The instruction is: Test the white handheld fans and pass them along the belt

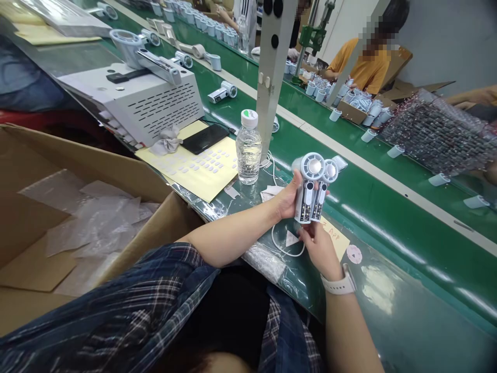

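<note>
My left hand (289, 199) is closed around light-blue handheld fans (306, 199), held upright side by side above the bench. Two round heads with silvery centres face me, and the open handles below them show small electronic parts. Another light-blue piece (340, 163) juts out behind them on the right. Just under the handles, my right hand (320, 246) has its fingers pinched together at the bottom ends; what they grip is hidden. A white cable (285, 253) loops over the bench and runs up close to those fingertips.
A water bottle (248, 150) stands left of my hands, beside a phone (205, 138) and a yellow sheet (209, 186) of small stickers. Farther left are a white vented box (155, 103) and a carton (163, 217) of plastic bags. Beyond the metal post (269, 77), co-workers sit across the green conveyor (388, 217).
</note>
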Demonstrator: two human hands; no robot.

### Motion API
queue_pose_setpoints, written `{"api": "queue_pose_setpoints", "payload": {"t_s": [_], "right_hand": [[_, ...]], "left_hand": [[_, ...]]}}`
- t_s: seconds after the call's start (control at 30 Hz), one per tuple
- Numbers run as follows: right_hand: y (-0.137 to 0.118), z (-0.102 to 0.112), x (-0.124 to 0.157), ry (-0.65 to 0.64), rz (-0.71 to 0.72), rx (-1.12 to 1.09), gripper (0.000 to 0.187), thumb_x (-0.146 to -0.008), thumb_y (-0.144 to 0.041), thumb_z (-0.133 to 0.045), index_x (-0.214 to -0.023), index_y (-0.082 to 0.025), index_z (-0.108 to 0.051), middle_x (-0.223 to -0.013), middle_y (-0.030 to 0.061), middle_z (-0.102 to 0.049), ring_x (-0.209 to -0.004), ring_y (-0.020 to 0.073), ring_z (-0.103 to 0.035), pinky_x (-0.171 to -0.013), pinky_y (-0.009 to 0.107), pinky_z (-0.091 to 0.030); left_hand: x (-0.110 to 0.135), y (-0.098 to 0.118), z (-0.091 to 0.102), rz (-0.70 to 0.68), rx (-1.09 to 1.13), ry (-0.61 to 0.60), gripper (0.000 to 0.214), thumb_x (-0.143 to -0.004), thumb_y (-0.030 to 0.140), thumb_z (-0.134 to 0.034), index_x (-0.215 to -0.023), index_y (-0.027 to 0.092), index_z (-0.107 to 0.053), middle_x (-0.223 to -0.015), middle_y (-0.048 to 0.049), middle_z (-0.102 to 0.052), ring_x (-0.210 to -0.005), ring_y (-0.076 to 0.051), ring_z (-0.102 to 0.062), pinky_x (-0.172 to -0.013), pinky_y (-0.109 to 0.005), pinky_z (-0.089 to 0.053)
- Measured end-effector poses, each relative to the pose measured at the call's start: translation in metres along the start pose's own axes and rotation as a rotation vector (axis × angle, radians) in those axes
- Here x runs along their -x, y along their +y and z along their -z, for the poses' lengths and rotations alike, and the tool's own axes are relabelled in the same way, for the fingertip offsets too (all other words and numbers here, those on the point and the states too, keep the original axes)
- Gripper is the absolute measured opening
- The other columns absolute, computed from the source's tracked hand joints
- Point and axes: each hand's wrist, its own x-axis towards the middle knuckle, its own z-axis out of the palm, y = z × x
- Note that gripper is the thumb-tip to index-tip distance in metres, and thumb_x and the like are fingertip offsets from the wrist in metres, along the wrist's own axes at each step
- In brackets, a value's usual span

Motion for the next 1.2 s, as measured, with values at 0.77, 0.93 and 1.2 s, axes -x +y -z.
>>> {"api": "queue_pose_setpoints", "payload": {"t_s": [0.77, 0.93, 1.2], "right_hand": [[-0.016, -0.031, 0.012, 0.127, -0.018, -0.802, 0.039, -0.085, -0.058, -0.068, -0.08, -0.021, -0.057, -0.05, -0.0082, -0.052, -0.04, 0.0093, -0.048, -0.044, 0.024, -0.039], [-0.015, -0.025, 0.012, 0.162, 0.098, -0.57, 0.036, -0.093, -0.053, -0.059, -0.078, -0.021, -0.059, -0.071, 0.0011, -0.068, -0.068, 0.0162, -0.063, -0.07, 0.032, -0.051], [-0.016, -0.024, 0.013, 0.252, 0.241, -0.414, 0.03, -0.094, -0.046, -0.058, -0.077, -0.021, -0.064, -0.093, 0.0062, -0.069, -0.091, 0.0208, -0.064, -0.083, 0.036, -0.049]], "left_hand": [[0.0, -0.015, 0.0, -0.2, -0.062, 0.092, 0.083, -0.041, 0.094, -0.068, -0.066, 0.016, -0.059, -0.089, -0.0145, -0.073, -0.093, -0.031, -0.068, -0.07, -0.033, -0.05], [-0.003, -0.014, 0.002, -0.098, 0.086, 0.081, 0.08, -0.039, 0.09, -0.072, -0.065, 0.016, -0.057, -0.089, -0.0123, -0.072, -0.094, -0.028, -0.069, -0.076, -0.034, -0.053], [-0.001, 0.001, 0.001, -0.148, 0.247, 0.078, 0.074, -0.057, 0.089, -0.066, -0.061, 0.015, -0.055, -0.093, -0.0107, -0.072, -0.099, -0.026, -0.07, -0.083, -0.036, -0.058]]}}
